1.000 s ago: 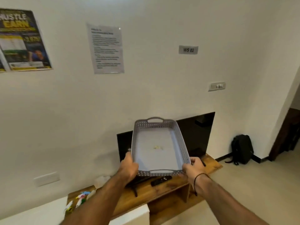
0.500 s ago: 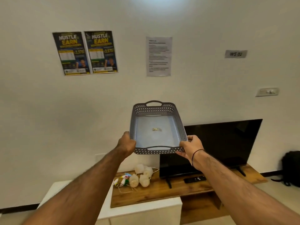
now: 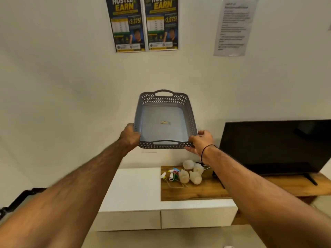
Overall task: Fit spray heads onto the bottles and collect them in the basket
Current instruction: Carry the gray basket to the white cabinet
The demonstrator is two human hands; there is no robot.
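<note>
I have the grey basket [image 3: 163,120] held up in the air in front of the wall, well above the low cabinet. My left hand [image 3: 129,136] is curled round its near left corner, fingers wrapped under the perforated rim. My right hand [image 3: 198,141] grips the near right corner, thumb on top of the rim and fingers beneath. Both hands are clamped on the basket.

The basket's long axis runs away from me towards the wall, with one loop handle at the far end and the other at the near end between my hands. It is tipped so its open side faces me and I can see the floor of it, where a small pale scrap [image 3: 165,122] lies near the middle.

Below and slightly right of the basket, the translucent bottles [image 3: 189,172] lie clustered on the wooden board [image 3: 206,190], touching one another. The coloured spray heads [image 3: 171,174] are in a small heap just left of them, with thin tubes trailing towards me. How each bottle points I cannot tell; they are blurred.

The board sits on the right part of the white cabinet [image 3: 136,190]; the white top to the left of the spray heads is bare surface. To the right a dark television [image 3: 275,145] stands near the bottles. Two posters [image 3: 143,24] and a printed sheet [image 3: 232,27] hang on the wall above.
</note>
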